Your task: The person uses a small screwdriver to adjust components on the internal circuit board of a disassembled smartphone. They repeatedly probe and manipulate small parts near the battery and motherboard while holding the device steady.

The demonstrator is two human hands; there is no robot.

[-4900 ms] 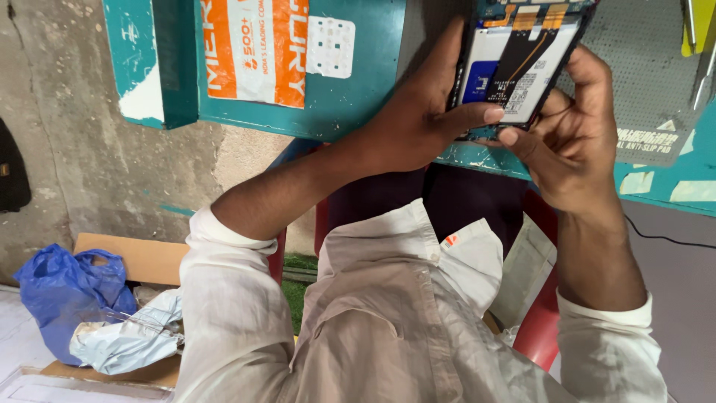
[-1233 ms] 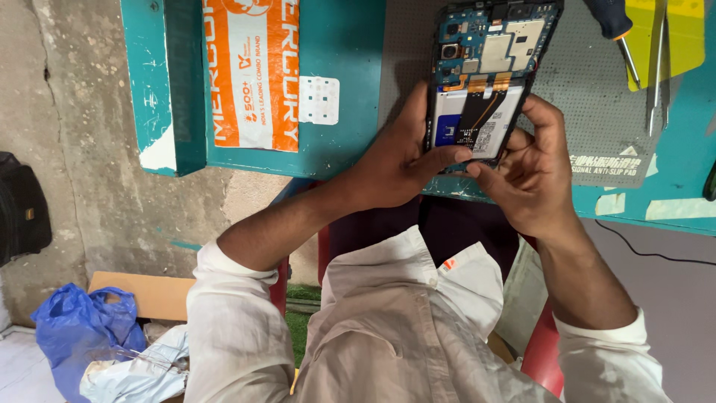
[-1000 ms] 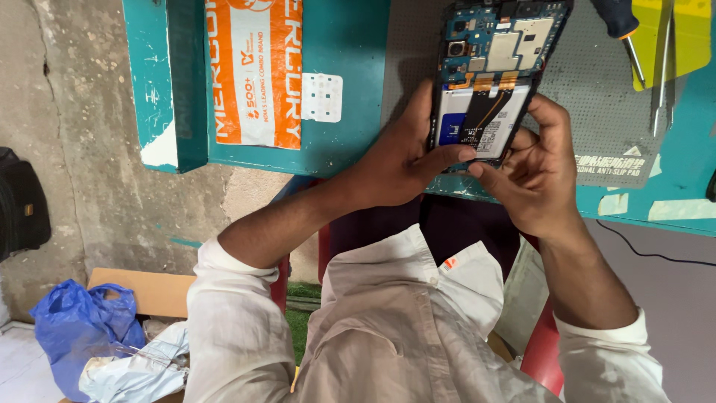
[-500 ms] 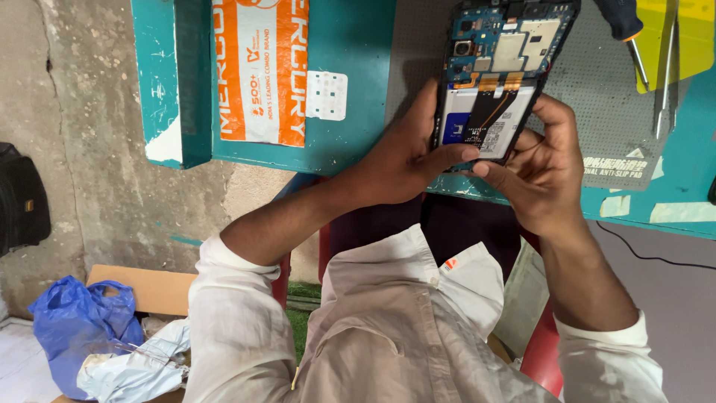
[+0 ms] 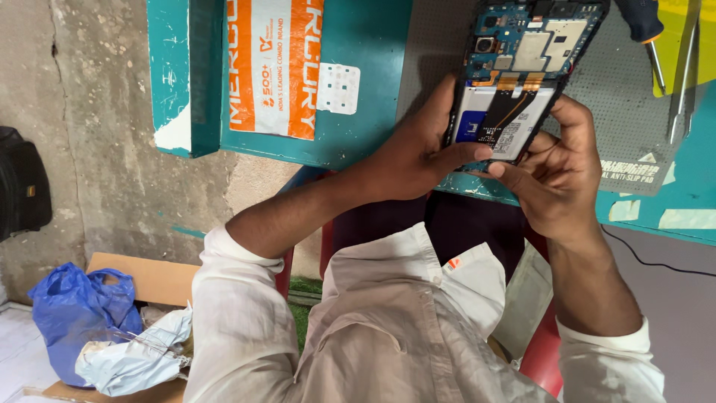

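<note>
Phone [image 5: 522, 82], its back cover off so the blue board and white battery show, sits upright in both your hands above the teal table [image 5: 365, 119] and grey mat [image 5: 619, 112]. Your left hand [image 5: 418, 153] grips its left edge with the thumb laid across the lower battery, and your right hand [image 5: 556, 179] closes on the right edge and bottom, thumb tip just beside the left thumb. Screwdriver [image 5: 645, 30] and tweezers [image 5: 682, 82] lie on the mat near the phone's right, and a blue bag [image 5: 74, 310] rests in a cardboard box [image 5: 145, 276] on the floor.
</note>
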